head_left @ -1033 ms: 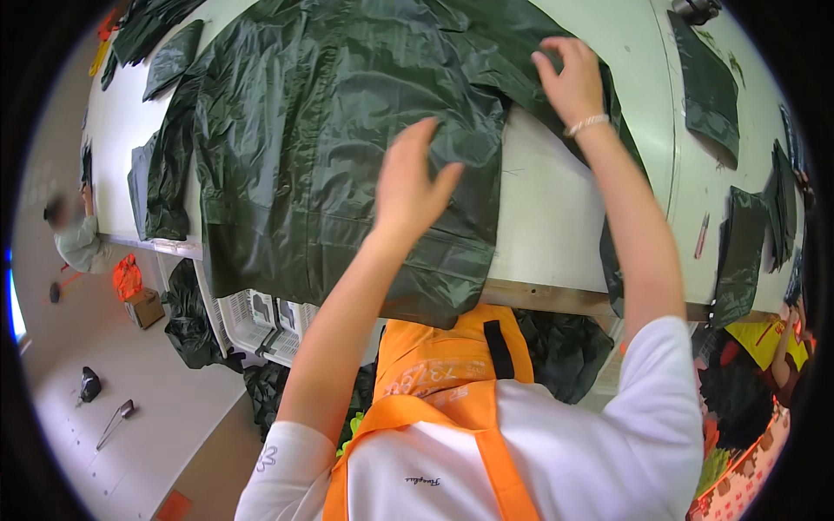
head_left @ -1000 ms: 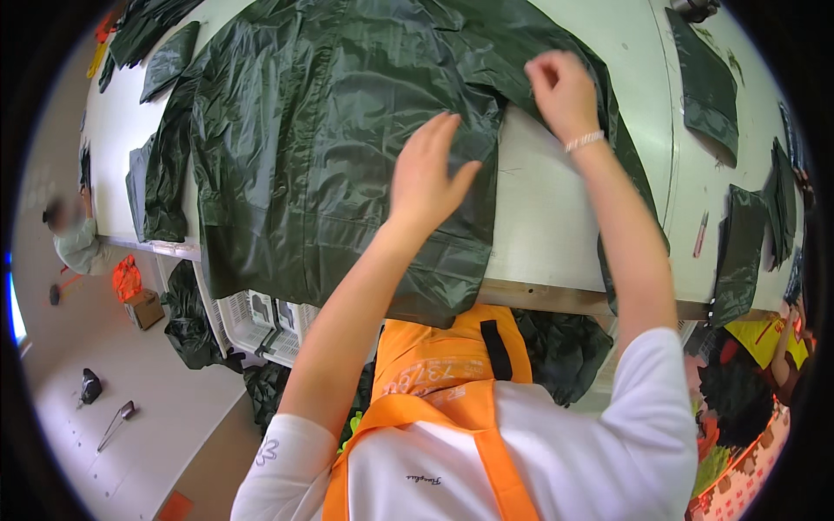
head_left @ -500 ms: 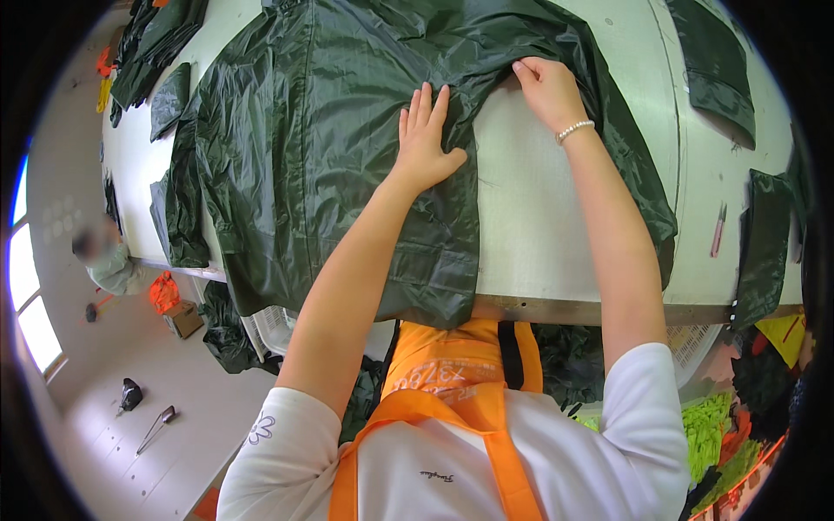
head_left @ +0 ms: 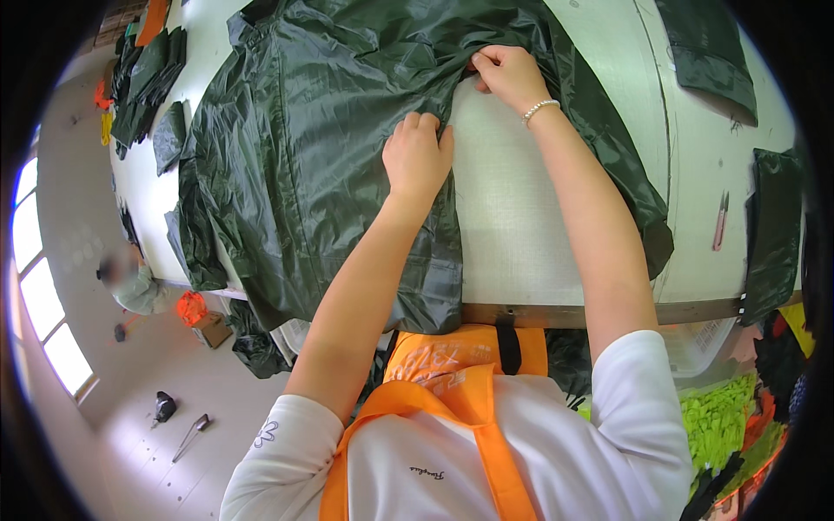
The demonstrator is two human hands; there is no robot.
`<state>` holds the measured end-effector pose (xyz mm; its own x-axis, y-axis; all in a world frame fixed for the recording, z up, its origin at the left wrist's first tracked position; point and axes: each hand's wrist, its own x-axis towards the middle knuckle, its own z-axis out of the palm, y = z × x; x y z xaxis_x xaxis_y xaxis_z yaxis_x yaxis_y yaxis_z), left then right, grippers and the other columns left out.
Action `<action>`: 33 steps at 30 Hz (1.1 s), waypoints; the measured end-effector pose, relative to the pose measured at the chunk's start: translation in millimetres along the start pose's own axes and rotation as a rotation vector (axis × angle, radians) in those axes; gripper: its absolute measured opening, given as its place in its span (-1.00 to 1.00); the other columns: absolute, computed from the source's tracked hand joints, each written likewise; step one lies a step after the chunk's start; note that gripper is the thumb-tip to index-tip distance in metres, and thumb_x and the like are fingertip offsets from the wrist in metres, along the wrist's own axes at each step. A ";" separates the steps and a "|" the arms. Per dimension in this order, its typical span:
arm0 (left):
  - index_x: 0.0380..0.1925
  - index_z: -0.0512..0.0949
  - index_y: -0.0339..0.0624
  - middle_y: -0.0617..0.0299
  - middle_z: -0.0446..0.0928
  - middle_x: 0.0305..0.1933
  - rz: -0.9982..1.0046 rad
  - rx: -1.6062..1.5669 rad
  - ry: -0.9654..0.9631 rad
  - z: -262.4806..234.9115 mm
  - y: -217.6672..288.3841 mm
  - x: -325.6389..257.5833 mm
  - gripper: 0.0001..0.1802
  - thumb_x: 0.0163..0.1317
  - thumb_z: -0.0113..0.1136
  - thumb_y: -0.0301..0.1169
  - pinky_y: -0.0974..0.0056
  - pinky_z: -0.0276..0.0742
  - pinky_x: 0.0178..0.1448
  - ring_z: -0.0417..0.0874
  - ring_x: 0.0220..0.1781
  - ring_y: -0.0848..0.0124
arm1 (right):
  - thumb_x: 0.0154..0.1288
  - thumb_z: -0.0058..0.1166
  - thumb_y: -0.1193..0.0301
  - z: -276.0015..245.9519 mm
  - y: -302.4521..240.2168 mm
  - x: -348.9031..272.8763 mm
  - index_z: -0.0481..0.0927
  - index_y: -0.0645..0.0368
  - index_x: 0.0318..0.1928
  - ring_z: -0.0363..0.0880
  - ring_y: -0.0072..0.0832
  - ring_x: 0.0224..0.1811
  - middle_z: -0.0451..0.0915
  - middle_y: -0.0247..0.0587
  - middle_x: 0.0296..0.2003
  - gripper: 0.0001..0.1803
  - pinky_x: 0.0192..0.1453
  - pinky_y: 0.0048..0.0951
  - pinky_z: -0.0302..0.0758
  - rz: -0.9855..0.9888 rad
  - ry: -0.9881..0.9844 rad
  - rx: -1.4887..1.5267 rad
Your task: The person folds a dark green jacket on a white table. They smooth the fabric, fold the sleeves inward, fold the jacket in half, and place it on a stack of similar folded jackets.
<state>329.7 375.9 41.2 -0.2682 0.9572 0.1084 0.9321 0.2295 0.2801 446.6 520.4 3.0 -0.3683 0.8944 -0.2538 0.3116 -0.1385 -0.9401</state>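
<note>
Both hands on dark green jacket (head_left: 295, 165) atop pale table (head_left: 521, 226): left hand (head_left: 419, 156) flat, right hand (head_left: 508, 76) pinching fabric.

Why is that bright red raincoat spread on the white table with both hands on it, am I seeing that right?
Not quite: the raincoat is dark green, not red, as the head view shows. It is spread on the white table, with the left hand flat on it and the right hand pinching its fabric.
</note>
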 end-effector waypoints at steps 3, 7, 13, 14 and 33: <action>-0.48 0.56 -0.18 0.08 0.57 -0.45 0.058 0.004 -0.043 -2.6 5.6 1.0 -0.82 0.18 0.13 -0.32 0.10 0.48 -0.36 0.58 -0.43 0.06 | 0.20 -0.02 0.27 -8.1 0.9 -0.9 0.60 0.19 -0.52 0.54 -0.53 -0.55 0.59 -0.28 -0.63 -0.71 -0.32 -0.47 0.44 0.000 -0.018 0.054; -0.49 0.49 -0.20 0.01 0.56 -0.52 0.047 0.011 -0.146 -11.9 -2.9 3.0 -0.80 0.23 0.08 -0.32 0.06 0.48 -0.40 0.59 -0.50 0.02 | 0.27 0.06 0.05 -58.6 -52.3 -73.0 0.64 0.25 -0.22 0.57 -0.63 -0.42 0.61 -0.33 -0.50 -0.54 -0.33 -0.56 0.46 0.013 -0.222 0.173; -0.45 0.44 -0.25 -0.02 0.54 -0.56 0.010 -0.211 -0.181 -21.8 -13.6 -1.6 -0.83 0.22 0.12 -0.39 0.10 0.47 -0.43 0.58 -0.52 0.02 | 0.32 0.03 0.21 -260.9 80.2 -181.5 0.54 0.21 0.07 0.52 -0.30 0.06 0.56 -0.09 0.01 -0.58 0.15 -0.36 0.40 0.028 0.877 -0.656; -0.45 0.44 -0.26 -0.01 0.54 -0.57 -0.007 -0.265 -0.187 -21.3 -14.7 -2.5 -0.83 0.21 0.14 -0.39 0.13 0.48 -0.43 0.58 -0.53 0.05 | 0.30 0.04 0.21 -282.4 121.0 -198.9 0.52 0.22 0.09 0.49 -0.22 0.09 0.52 -0.05 0.06 -0.56 0.19 -0.32 0.36 0.086 0.846 -0.995; -0.46 0.38 -0.16 0.08 0.52 -0.63 0.046 -0.312 -0.132 -18.5 -18.2 -10.2 -0.83 0.23 0.11 -0.37 0.07 0.41 -0.47 0.55 -0.56 0.02 | 0.30 0.07 0.26 -310.2 171.8 -244.4 0.56 0.35 -0.08 0.60 -0.27 -0.18 0.61 0.01 -0.22 -0.63 -0.06 -0.35 0.48 0.267 0.876 -0.891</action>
<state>310.9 358.7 52.6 -0.1748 0.9846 0.0094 0.8175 0.1398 0.5587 861.9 409.9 -25.8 0.3884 0.9102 0.1436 0.8885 -0.3287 -0.3201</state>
